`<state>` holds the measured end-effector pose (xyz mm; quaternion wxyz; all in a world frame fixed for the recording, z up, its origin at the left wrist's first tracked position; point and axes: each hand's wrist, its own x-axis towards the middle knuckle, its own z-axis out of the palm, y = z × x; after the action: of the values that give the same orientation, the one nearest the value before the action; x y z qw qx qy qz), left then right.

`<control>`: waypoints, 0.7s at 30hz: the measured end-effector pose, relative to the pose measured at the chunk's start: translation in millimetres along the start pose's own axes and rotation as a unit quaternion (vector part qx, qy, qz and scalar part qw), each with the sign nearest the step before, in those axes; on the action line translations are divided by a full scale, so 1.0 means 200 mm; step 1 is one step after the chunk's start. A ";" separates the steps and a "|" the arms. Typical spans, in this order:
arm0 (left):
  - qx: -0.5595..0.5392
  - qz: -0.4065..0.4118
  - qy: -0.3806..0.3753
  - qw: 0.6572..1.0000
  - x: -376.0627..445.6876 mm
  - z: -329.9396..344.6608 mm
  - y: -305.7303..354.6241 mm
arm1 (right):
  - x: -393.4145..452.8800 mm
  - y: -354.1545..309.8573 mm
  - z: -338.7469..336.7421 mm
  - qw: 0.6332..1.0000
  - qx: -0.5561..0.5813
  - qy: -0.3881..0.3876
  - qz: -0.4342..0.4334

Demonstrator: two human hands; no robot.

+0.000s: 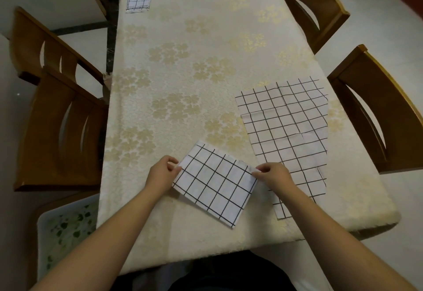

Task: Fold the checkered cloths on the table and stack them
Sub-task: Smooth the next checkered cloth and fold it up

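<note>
A folded white cloth with a black grid (215, 183) lies at an angle near the table's front edge. My left hand (163, 172) pinches its left corner. My right hand (272, 175) pinches its right corner. To the right, a larger checkered cloth (288, 128) lies spread flat, partly under my right hand and wrist. A small folded checkered cloth (138, 0) sits in the far left corner of the table.
The table (183, 73) wears a cream cover with gold flowers. Wooden chairs stand at the left (57, 112), at the right (384, 116) and at the far right (313, 9). A chair seat with a white, green-leaf cushion (66, 229) is at my near left.
</note>
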<state>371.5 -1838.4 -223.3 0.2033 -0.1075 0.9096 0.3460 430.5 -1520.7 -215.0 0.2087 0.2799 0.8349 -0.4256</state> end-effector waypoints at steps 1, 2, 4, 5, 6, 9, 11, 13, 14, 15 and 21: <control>0.003 0.005 -0.001 1.000 0.02 -0.02 0.01 | -0.04 -0.01 0.01 1.000 0.009 -0.015 0.006; 0.003 0.011 0.000 1.000 0.04 -0.05 0.03 | -0.07 -0.01 0.02 0.999 0.024 -0.027 0.011; -0.028 0.015 0.011 0.999 0.07 -0.09 0.07 | -0.14 -0.01 0.05 0.997 0.059 -0.037 0.025; -0.060 0.016 0.021 0.998 0.09 -0.11 0.09 | -0.17 0.00 0.07 0.996 0.074 -0.037 0.034; -0.097 0.019 0.031 0.995 0.10 -0.12 0.11 | -0.20 0.00 0.10 0.994 0.089 -0.037 0.041; -0.154 0.043 0.065 0.985 0.11 -0.14 0.11 | -0.28 0.02 0.19 0.988 0.134 -0.035 0.075; -0.109 0.078 0.092 0.987 0.08 -0.13 0.06 | -0.31 0.04 0.24 0.983 0.155 -0.035 0.098; -0.053 0.119 0.085 0.988 0.02 -0.09 -0.01 | -0.34 0.05 0.29 0.983 0.151 -0.018 0.104; -0.027 0.140 0.069 0.987 -0.02 -0.06 -0.06 | -0.35 0.06 0.31 0.985 0.141 -0.005 0.096; -0.003 0.163 0.049 0.985 -0.06 -0.03 -0.10 | -0.36 0.07 0.32 0.988 0.133 0.005 0.080; 0.115 0.284 -0.035 0.951 -0.30 0.13 -0.34 | -0.39 0.08 0.34 0.996 0.024 -0.037 -0.076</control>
<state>454.6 -1867.8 -253.1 0.1390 0.1915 0.9285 0.2863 507.7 -1591.7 -215.7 0.1995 0.2043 0.8349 -0.4705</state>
